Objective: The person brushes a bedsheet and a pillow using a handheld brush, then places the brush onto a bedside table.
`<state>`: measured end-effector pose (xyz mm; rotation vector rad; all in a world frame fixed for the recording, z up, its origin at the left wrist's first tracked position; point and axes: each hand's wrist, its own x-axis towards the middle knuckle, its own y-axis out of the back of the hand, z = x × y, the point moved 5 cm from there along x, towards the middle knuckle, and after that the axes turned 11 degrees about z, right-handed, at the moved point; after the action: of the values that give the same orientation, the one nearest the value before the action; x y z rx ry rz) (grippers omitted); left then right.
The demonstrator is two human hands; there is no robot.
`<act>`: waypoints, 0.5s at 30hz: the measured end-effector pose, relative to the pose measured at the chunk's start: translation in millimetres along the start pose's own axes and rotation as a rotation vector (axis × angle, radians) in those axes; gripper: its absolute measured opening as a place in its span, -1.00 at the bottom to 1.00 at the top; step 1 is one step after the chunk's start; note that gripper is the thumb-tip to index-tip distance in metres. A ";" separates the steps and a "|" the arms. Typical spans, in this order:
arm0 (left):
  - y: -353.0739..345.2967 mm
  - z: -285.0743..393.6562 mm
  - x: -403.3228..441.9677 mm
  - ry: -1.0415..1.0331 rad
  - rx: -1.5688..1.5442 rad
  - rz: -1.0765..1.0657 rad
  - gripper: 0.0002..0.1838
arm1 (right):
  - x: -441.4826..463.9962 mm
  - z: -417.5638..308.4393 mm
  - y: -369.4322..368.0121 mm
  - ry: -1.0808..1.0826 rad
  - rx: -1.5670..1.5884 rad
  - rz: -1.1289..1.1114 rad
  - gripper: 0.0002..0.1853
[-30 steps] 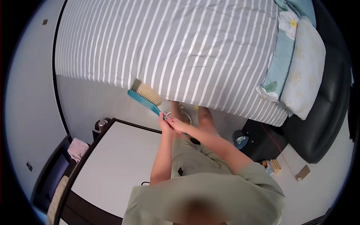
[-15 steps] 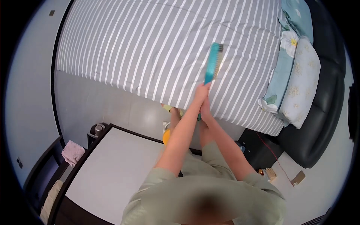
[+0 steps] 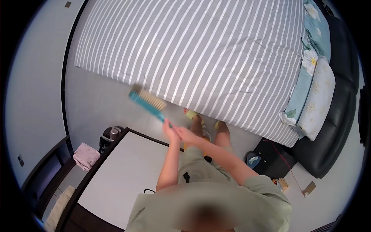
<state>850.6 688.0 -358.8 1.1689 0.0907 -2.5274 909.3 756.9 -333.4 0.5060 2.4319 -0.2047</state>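
A bed brush (image 3: 146,105) with a teal back and pale bristles is held out beyond the bed's near edge, over the floor gap. Its bristles face the bed, and its far end is blurred by motion. My left hand (image 3: 171,130) is closed around the handle near the brush head. Just behind it, my right hand (image 3: 186,135) is also closed at the handle, close against the left. The handle's end is hidden by my hands. Beside the brush lies the grey and white striped sheet (image 3: 193,58) spread over the bed, with some wrinkles.
Pillows (image 3: 317,100) lie against the black headboard (image 3: 342,104) on the right. Behind my left arm stands a white-topped table (image 3: 123,170) with a dark rim. A dark nightstand (image 3: 272,158) sits below the headboard. A pink cloth (image 3: 86,156) is at the left.
The brush has moved from above the striped sheet leftward and towards me, past the bed's edge, and now points up-left. Both hands moved with it.
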 end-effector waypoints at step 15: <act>-95.7 68.4 73.2 -0.217 0.358 -0.180 -0.58 | 103.0 -58.4 -11.1 -0.444 0.320 -0.202 -0.50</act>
<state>724.6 742.4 -377.1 1.0360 -0.3397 -2.8978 797.6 793.9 -351.2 0.3074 2.0170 -0.7210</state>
